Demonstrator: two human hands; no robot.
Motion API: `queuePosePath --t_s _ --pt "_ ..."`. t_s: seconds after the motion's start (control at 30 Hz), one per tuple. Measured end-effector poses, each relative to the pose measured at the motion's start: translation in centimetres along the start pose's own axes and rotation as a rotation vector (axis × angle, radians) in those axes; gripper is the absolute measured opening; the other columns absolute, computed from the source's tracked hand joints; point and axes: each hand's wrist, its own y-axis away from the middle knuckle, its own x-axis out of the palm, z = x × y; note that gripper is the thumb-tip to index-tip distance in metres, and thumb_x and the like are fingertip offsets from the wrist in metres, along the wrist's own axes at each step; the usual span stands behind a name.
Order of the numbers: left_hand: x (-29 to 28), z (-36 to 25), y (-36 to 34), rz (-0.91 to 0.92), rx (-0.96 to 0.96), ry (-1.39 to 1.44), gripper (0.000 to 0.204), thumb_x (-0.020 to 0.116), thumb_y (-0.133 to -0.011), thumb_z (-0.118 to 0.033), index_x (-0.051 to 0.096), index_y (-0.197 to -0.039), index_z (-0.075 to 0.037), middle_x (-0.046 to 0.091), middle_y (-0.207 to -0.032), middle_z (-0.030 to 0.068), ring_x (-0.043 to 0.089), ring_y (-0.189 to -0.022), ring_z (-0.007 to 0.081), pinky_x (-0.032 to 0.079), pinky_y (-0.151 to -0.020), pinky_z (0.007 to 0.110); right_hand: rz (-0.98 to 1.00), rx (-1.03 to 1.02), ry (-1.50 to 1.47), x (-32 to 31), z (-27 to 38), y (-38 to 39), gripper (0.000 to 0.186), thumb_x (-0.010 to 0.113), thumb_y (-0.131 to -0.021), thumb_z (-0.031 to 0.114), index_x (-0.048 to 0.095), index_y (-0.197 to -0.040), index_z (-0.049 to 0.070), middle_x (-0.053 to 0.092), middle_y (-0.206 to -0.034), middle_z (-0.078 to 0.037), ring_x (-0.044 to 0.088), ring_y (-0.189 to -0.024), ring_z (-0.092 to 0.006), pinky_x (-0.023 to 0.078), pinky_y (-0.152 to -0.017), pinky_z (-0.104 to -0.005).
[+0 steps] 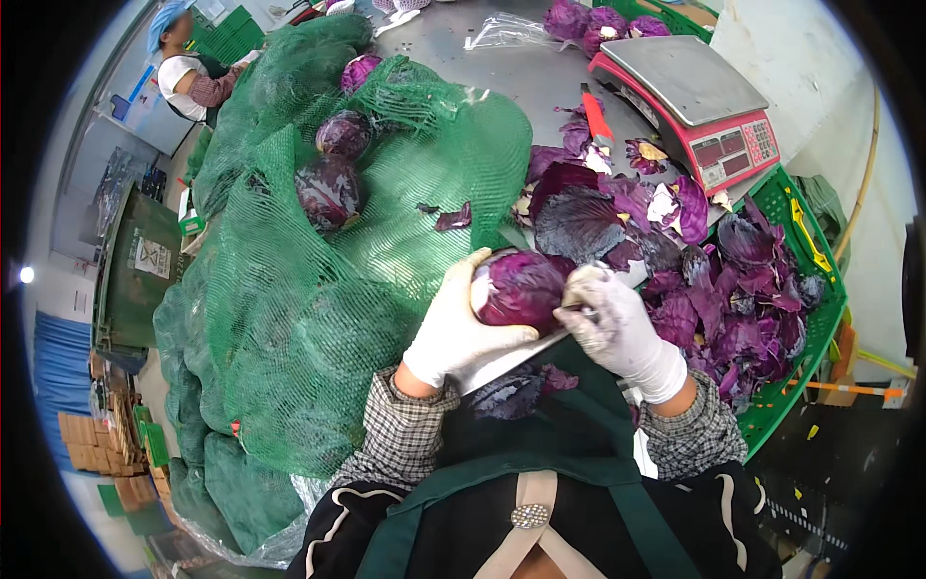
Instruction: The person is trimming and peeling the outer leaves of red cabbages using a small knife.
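In the head view, my white-gloved left hand [453, 318] cups a purple cabbage [516, 288] from the left. My gloved right hand [606, 328] is at the cabbage's right side, its fingers curled and pinched; what lies between them is too small to make out. Beyond it lie peeled dark leaves [579, 220] and an orange-handled knife [596, 121]. Below the cabbage, loose leaves [506, 394] rest near my dark green apron. Left of my hands is green mesh netting [270, 347], with several whole cabbages [326, 191] on or in it.
A red-framed scale [690, 77] stands back right beside the metal table [444, 39]. A green crate [825, 289] of torn leaves is at my right; cabbages [569, 17] and a plastic bag sit at the back. Another person [183, 82] stands far left, near a green bin [125, 289].
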Motion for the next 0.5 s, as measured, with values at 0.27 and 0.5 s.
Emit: queuePosePath --t_s 0.27,0.5 --pt "0.5 0.7 -0.1 -0.038 -0.126 0.538 0.101 0.090 -0.058 -0.017 0.030 -0.136 0.007 0.049 -0.128 0.0185 0.049 -0.119 0.0245 0.039 -0.104 0.035 -0.426 0.439 0.257 -4.7 -6.6 8.0 0.040 0.070 -0.081 0.007 0.052 -0.116 -0.002 0.054 -0.109 -0.014 0.056 -0.097 -0.0266 0.047 -0.084 -0.0336" --pt "2.3 1.1 2.0 -0.284 -0.124 0.607 0.109 0.085 -0.066 -0.012 0.011 -0.144 0.006 0.034 -0.138 0.0219 0.042 -0.125 0.0286 0.036 -0.106 0.037 -0.222 0.911 -0.741 2.7 -0.7 1.2 0.054 0.078 -0.078 0.020 0.052 -0.122 0.002 0.056 -0.081 0.002 0.046 -0.052 -0.0027 0.035 -0.042 -0.0177"
